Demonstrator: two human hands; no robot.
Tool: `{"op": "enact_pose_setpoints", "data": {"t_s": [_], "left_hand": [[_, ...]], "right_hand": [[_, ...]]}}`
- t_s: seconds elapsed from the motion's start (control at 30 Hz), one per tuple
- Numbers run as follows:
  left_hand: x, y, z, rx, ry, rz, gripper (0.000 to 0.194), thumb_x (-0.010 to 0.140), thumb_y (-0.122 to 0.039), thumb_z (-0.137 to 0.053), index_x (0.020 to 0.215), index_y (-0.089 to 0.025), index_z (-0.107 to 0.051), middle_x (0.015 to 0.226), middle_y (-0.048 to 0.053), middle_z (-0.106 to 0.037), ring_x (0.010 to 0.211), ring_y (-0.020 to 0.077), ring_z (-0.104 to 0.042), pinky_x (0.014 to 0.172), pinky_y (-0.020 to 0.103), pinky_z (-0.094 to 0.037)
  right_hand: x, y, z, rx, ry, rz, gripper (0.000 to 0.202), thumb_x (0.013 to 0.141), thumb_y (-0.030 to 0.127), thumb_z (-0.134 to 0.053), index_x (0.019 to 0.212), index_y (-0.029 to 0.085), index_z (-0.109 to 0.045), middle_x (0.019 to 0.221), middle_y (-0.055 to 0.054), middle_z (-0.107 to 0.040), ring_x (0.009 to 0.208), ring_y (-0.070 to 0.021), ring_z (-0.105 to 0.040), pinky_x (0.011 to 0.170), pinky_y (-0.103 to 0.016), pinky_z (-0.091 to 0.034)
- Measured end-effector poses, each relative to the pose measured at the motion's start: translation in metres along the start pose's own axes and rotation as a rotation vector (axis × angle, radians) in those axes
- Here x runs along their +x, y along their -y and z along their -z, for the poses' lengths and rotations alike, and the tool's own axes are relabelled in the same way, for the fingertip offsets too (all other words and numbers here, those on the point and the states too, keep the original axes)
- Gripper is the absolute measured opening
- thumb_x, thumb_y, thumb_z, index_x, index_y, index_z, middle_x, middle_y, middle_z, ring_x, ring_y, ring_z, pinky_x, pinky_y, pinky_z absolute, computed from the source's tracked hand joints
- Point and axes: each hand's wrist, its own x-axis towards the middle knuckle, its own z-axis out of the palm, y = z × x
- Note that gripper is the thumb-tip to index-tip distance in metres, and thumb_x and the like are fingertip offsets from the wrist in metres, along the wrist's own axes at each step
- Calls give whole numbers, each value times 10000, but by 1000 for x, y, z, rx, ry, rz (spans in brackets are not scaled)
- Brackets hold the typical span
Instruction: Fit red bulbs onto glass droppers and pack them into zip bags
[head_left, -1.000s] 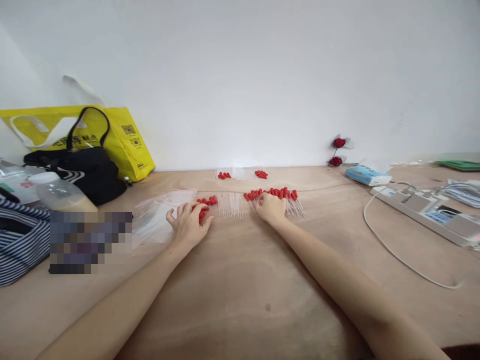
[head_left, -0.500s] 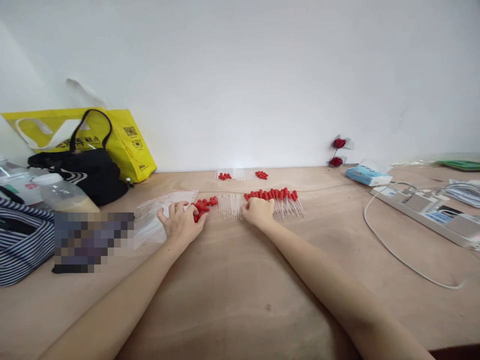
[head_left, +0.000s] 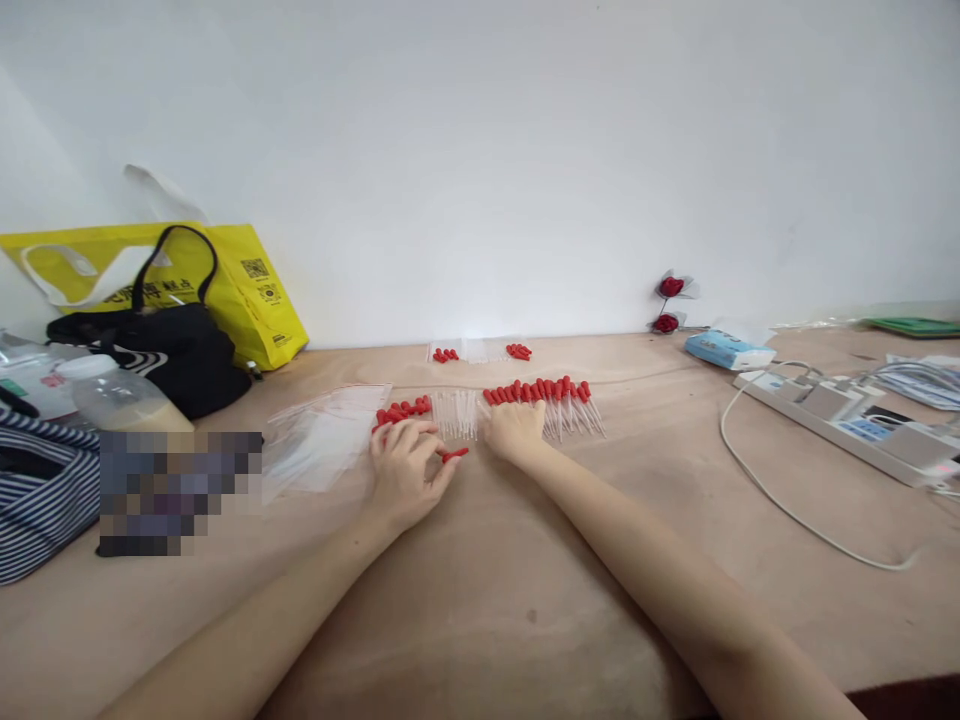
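My left hand (head_left: 405,475) is closed, with a red rubber dropper bulb (head_left: 455,454) between thumb and fingers. Behind it lies a pile of red bulbs (head_left: 405,409), partly covered by the hand. Clear thin pipette tubes (head_left: 454,414) lie side by side between my two hands. My right hand (head_left: 514,430) has its fingers curled at the left part of a row of droppers (head_left: 566,410), which have red bulbs on clear tubes. What its fingertips hold, if anything, is hidden.
Clear plastic bags (head_left: 322,440) lie on the left. A small packet with red bulbs (head_left: 519,351) lies by the wall. Far left are a yellow bag (head_left: 259,310), a black bag (head_left: 187,350) and a bottle (head_left: 124,395). At right are tissues (head_left: 727,350) and a power strip (head_left: 832,420) with cable.
My left hand has moved right and nearer me, from the bulb pile, and now has one red bulb in its fingers. My right hand stays by the dropper row.
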Motion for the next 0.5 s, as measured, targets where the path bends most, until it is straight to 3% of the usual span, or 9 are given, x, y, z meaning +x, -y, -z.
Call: {"op": "enact_pose_setpoints", "data": {"t_s": [0.1,0.3,0.5], "left_hand": [[-4,-1,-4,-77,120,-23,163,729,-361,-554,680,-216,-609,928,45,-601,930,236,-502,850,432,-295],[-6,0,-9,-113,219,-1,171,724,-369,-567,801,-237,-643,986,44,-593,961,240,-483,863,451,-280],[-3,-4,-13,-125,224,-45,152,775,-341,-536,795,-290,-678,1011,18,-600,969,229,-478,834,422,-286]], "right_hand": [[-14,-14,9,-25,-34,103,265,782,224,-424,912,80,-604,934,-169,-628,907,-265,-543,757,-360,-308],[-43,-62,15,-144,42,544,199,824,233,-415,843,107,-568,875,-128,-612,848,-224,-533,743,-310,-340],[-50,-77,8,58,-12,568,191,812,336,-473,799,153,-529,840,-72,-571,817,-186,-503,721,-289,-348]]}}
